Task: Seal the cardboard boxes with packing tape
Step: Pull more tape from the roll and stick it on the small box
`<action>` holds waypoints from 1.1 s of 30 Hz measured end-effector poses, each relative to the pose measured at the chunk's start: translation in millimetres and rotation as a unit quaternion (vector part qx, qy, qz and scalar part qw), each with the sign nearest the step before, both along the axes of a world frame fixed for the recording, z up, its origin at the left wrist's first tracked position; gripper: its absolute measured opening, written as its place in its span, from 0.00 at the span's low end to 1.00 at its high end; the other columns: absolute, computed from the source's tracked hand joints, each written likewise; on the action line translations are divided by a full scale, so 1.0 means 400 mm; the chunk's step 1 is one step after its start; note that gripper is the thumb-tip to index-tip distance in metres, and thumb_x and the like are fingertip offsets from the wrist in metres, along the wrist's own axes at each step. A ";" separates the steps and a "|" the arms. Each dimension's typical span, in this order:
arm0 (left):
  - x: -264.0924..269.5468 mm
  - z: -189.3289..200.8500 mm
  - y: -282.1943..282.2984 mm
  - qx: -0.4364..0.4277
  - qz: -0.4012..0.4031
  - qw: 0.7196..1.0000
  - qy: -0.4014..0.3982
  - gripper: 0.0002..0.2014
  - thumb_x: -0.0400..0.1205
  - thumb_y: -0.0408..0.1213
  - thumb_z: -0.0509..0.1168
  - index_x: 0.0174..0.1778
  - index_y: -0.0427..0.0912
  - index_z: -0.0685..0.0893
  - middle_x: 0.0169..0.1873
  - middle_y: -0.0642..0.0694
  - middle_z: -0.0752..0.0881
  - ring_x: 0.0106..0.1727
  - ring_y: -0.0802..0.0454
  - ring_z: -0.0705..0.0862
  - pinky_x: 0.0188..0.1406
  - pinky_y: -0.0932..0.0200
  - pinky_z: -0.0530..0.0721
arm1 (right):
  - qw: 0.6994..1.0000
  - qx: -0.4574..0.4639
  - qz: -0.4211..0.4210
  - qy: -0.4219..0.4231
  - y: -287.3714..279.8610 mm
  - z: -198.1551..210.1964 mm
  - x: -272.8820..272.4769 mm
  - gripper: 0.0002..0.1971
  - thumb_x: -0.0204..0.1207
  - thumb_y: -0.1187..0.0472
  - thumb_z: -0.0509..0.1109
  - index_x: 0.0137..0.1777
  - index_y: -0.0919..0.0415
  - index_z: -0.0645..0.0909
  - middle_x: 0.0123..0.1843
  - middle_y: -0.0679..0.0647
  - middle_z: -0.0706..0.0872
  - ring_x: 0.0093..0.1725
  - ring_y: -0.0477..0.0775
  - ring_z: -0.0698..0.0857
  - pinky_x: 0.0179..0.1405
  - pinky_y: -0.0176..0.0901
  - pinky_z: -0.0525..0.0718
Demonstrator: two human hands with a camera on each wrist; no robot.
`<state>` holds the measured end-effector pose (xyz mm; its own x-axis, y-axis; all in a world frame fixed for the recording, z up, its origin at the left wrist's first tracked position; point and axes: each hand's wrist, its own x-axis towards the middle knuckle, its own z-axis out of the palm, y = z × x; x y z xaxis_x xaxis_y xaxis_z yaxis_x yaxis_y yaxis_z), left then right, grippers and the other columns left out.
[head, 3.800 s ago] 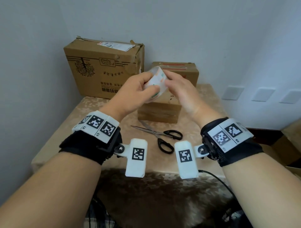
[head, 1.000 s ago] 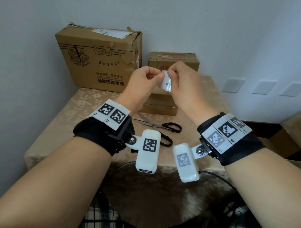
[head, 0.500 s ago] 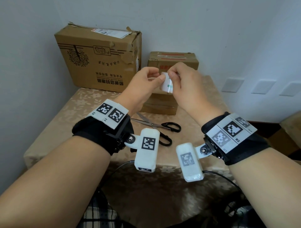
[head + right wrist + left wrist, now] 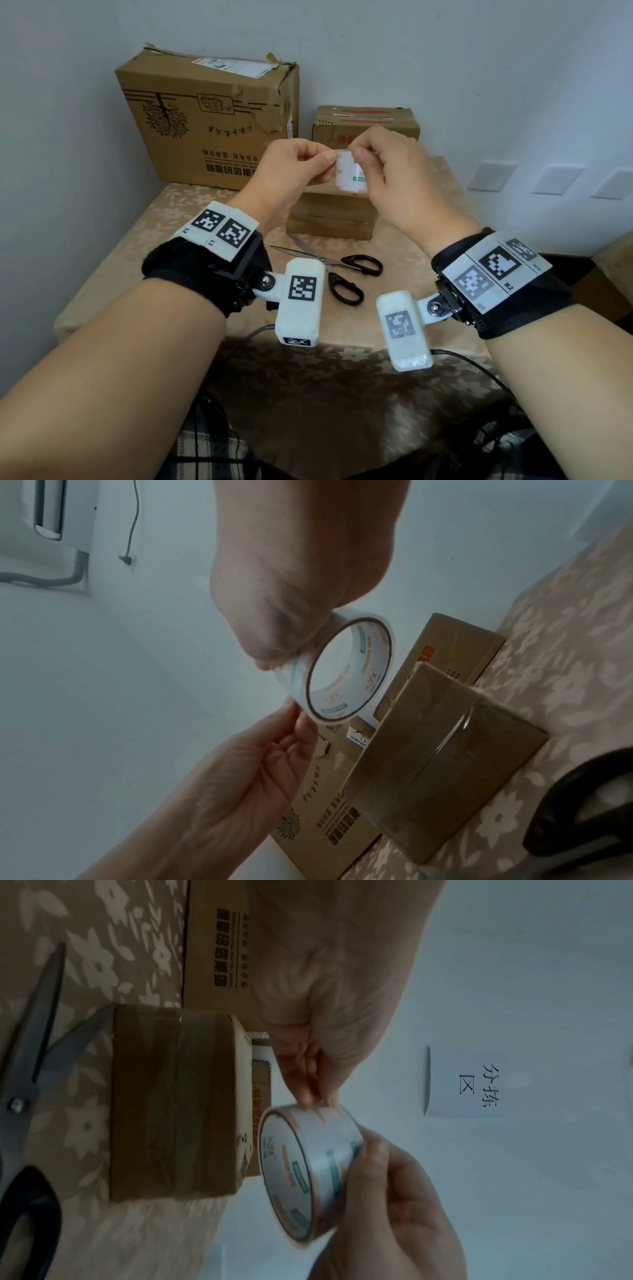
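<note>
A roll of clear packing tape (image 4: 350, 173) hangs in the air between both hands, above the small taped cardboard box (image 4: 330, 216). My left hand (image 4: 330, 165) pinches the roll's rim with thumb and fingertip, seen in the left wrist view on the tape roll (image 4: 308, 1172). My right hand (image 4: 358, 159) grips the roll's other side, its fingers curled over the tape roll (image 4: 349, 669). A large printed box (image 4: 205, 120) stands at the back left. A medium box (image 4: 366, 125) sits behind the small one. Whether a tape end is lifted cannot be told.
Black-handled scissors (image 4: 329, 270) lie open on the flowered tablecloth (image 4: 137, 257) just in front of the small box. Walls close the table in at the left and back. Cables hang off the table's near edge.
Since 3.8 s ago both hands turned the roll edge-on and drew closer together. Over the last second they barely moved; a little more of the roll shows between the fingers.
</note>
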<state>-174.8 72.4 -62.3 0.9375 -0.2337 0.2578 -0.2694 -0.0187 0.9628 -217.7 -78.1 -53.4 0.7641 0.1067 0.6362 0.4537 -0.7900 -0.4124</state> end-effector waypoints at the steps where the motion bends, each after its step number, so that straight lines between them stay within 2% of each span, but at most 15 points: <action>1: 0.003 0.002 0.007 0.019 -0.017 1.000 0.001 0.05 0.83 0.28 0.64 0.45 0.33 0.85 0.33 0.44 0.84 0.34 0.58 0.81 0.42 0.66 0.83 | 1.000 -0.007 0.007 0.008 -0.003 0.002 -0.002 0.09 0.82 0.67 0.60 0.46 0.65 0.81 0.41 0.50 0.83 0.43 0.57 0.80 0.47 0.46 0.71; 3: 0.002 0.006 0.018 0.063 -0.040 0.997 -0.013 0.06 0.84 0.29 0.63 0.42 0.37 0.83 0.33 0.46 0.83 0.34 0.58 0.81 0.41 0.66 0.82 | 0.999 -0.018 0.019 0.025 -0.010 0.009 -0.010 0.09 0.83 0.66 0.60 0.47 0.65 0.81 0.43 0.52 0.84 0.44 0.55 0.79 0.48 0.41 0.72; 5: -0.002 0.009 0.021 0.102 -0.043 0.993 -0.033 0.08 0.85 0.30 0.61 0.41 0.40 0.81 0.33 0.47 0.81 0.34 0.59 0.80 0.39 0.68 0.80 | 0.998 -0.037 0.017 0.040 -0.015 0.023 -0.025 0.09 0.84 0.65 0.60 0.50 0.66 0.81 0.45 0.52 0.85 0.44 0.48 0.76 0.47 0.21 0.66; 6: -0.004 0.011 0.020 0.118 -0.038 0.991 -0.041 0.08 0.85 0.30 0.60 0.40 0.41 0.79 0.33 0.48 0.80 0.34 0.59 0.79 0.39 0.68 0.80 | 0.998 -0.046 0.015 0.042 -0.016 0.029 -0.031 0.09 0.85 0.65 0.59 0.51 0.67 0.81 0.46 0.52 0.85 0.43 0.45 0.75 0.44 0.15 0.63; 8: -0.008 0.014 0.015 0.142 -0.024 0.988 -0.056 0.08 0.86 0.31 0.58 0.41 0.42 0.77 0.33 0.48 0.80 0.34 0.58 0.78 0.38 0.68 0.79 | 0.998 -0.054 0.012 0.040 -0.015 0.037 -0.038 0.10 0.85 0.65 0.59 0.52 0.67 0.81 0.47 0.52 0.86 0.45 0.44 0.73 0.41 0.11 0.60; 10: -0.012 0.015 0.007 0.164 -0.007 0.984 -0.075 0.08 0.86 0.32 0.56 0.41 0.43 0.75 0.34 0.49 0.79 0.34 0.58 0.77 0.37 0.70 0.78 | 0.997 -0.065 -0.011 0.043 -0.011 0.041 -0.036 0.10 0.86 0.63 0.58 0.52 0.65 0.81 0.44 0.48 0.82 0.42 0.43 0.72 0.38 0.15 0.60; 12: -0.018 0.015 -0.003 0.180 0.004 0.979 -0.099 0.06 0.85 0.32 0.56 0.42 0.41 0.74 0.34 0.49 0.79 0.34 0.58 0.78 0.37 0.70 0.78 | 0.996 -0.062 -0.039 0.053 -0.011 0.042 -0.029 0.11 0.86 0.62 0.57 0.53 0.64 0.81 0.39 0.43 0.77 0.41 0.45 0.72 0.38 0.31 0.62; 13: -0.021 0.015 -0.007 0.180 0.008 0.978 -0.108 0.05 0.85 0.31 0.56 0.44 0.40 0.74 0.36 0.48 0.80 0.36 0.56 0.79 0.40 0.67 0.79 | 0.996 -0.054 -0.043 0.058 -0.012 0.043 -0.025 0.11 0.86 0.62 0.57 0.53 0.64 0.81 0.37 0.42 0.76 0.41 0.47 0.73 0.40 0.35 0.61; 16: -0.020 0.014 -0.015 0.120 0.026 0.988 -0.097 0.04 0.85 0.31 0.58 0.45 0.40 0.75 0.48 0.42 0.85 0.49 0.51 0.85 0.51 0.60 0.85 | 0.996 -0.040 -0.042 0.060 -0.012 0.048 -0.021 0.11 0.86 0.62 0.56 0.54 0.63 0.81 0.41 0.45 0.77 0.44 0.50 0.75 0.44 0.38 0.62; 18: -0.019 0.014 -0.016 0.057 0.034 0.995 -0.074 0.05 0.84 0.29 0.59 0.43 0.40 0.76 0.51 0.39 0.86 0.52 0.52 0.87 0.50 0.61 0.87 | 0.996 -0.050 -0.048 0.061 -0.007 0.051 -0.024 0.11 0.87 0.60 0.56 0.56 0.61 0.80 0.43 0.46 0.78 0.43 0.49 0.74 0.43 0.37 0.61; 23: -0.029 0.019 -0.017 -0.028 0.040 0.998 -0.042 0.03 0.79 0.28 0.68 0.44 0.37 0.80 0.47 0.30 0.88 0.51 0.41 0.88 0.50 0.57 0.88 | 0.996 -0.044 -0.056 0.060 -0.008 0.056 -0.026 0.12 0.87 0.60 0.55 0.56 0.61 0.80 0.43 0.47 0.78 0.44 0.49 0.74 0.45 0.37 0.61; 27: -0.022 0.016 -0.021 -0.020 0.045 0.998 -0.047 0.09 0.78 0.31 0.71 0.49 0.42 0.78 0.44 0.36 0.88 0.52 0.42 0.88 0.52 0.55 0.88 | 0.997 -0.028 -0.044 0.056 -0.012 0.046 -0.017 0.10 0.87 0.60 0.56 0.53 0.59 0.79 0.38 0.44 0.76 0.41 0.49 0.74 0.38 0.39 0.64; 30: -0.015 0.013 -0.015 -0.001 0.005 0.999 -0.046 0.15 0.81 0.40 0.69 0.62 0.43 0.77 0.52 0.46 0.83 0.55 0.52 0.84 0.60 0.56 0.83 | 0.996 0.085 -0.013 0.032 -0.014 0.044 -0.003 0.08 0.85 0.63 0.59 0.46 0.56 0.78 0.35 0.39 0.76 0.34 0.39 0.74 0.31 0.26 0.68; 32: -0.017 0.013 -0.009 0.050 -0.086 0.994 -0.033 0.27 0.81 0.50 0.66 0.74 0.47 0.69 0.64 0.51 0.78 0.64 0.60 0.79 0.65 0.62 0.78 | 0.968 0.248 0.002 0.032 -0.014 0.043 0.011 0.08 0.82 0.64 0.60 0.42 0.56 0.78 0.36 0.44 0.80 0.34 0.38 0.78 0.34 0.28 0.75; 33: -0.021 0.015 -0.007 0.061 -0.123 0.990 -0.028 0.29 0.79 0.52 0.65 0.75 0.48 0.67 0.65 0.53 0.78 0.64 0.62 0.79 0.63 0.65 0.78 | 0.941 0.335 0.009 0.045 -0.011 0.040 0.016 0.09 0.81 0.63 0.61 0.41 0.56 0.79 0.37 0.48 0.82 0.35 0.42 0.80 0.35 0.34 0.78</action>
